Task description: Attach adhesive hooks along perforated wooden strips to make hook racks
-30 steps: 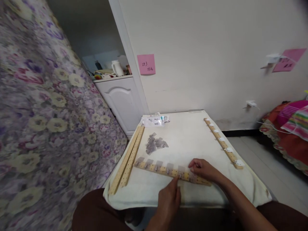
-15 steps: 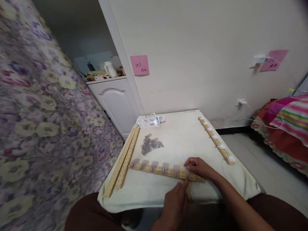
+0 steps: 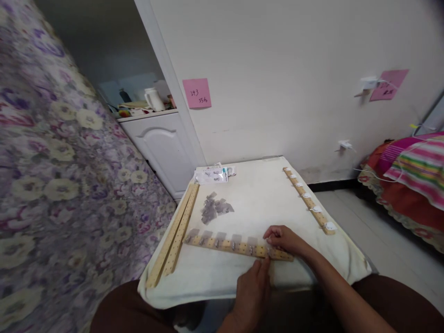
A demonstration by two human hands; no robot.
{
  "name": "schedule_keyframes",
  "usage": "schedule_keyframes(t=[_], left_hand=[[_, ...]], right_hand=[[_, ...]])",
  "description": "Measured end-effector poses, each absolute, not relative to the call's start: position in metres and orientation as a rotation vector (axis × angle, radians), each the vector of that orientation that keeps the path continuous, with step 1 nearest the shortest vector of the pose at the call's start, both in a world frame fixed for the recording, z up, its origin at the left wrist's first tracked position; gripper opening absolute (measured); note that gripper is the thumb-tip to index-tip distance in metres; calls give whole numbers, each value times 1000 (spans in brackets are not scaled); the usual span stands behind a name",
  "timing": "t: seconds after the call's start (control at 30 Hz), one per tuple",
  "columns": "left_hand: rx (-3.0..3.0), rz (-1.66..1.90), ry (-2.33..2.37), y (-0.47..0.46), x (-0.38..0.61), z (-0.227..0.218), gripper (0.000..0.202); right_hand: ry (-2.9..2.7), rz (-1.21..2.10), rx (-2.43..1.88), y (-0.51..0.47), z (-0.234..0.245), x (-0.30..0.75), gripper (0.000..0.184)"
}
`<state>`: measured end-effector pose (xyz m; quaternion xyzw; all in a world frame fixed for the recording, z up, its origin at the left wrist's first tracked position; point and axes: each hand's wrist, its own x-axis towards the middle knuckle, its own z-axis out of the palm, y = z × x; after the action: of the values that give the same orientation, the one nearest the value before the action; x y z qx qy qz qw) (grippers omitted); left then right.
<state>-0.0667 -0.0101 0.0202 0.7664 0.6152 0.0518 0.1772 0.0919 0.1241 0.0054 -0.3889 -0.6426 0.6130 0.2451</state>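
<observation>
**Left hand [image 3: 251, 289] and right hand [image 3: 285, 241] at perforated wooden strip [image 3: 260, 251]**

On the pink note [image 3: 197, 93], handwritten "243" can be read; its second line is unclear. The strip is laid on the near part of the cloth-covered table [image 3: 256, 199]. Its near edge is met by the left fingertips, while the right fingers are curled over its right part; whether anything is gripped by either cannot be told.

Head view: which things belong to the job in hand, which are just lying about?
Job:
front strip, with left hand and right hand at it
likely: grey pile, left strips, right strip
perhaps: packets

Just about:
jug
pink notes
plugs
curtain
bedding
</observation>
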Motion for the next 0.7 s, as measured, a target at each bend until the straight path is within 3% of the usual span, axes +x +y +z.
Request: schedule_keyframes(t=[0.43, 0.7], left_hand=[[2188, 72, 1762, -9, -65, 23, 55], [2201, 209, 1759, -9, -66, 13, 55]], right_hand=[[-1870, 1528, -1121, 126, 1, 92, 15], [-1910, 1511, -1085, 122, 10, 94, 15]])
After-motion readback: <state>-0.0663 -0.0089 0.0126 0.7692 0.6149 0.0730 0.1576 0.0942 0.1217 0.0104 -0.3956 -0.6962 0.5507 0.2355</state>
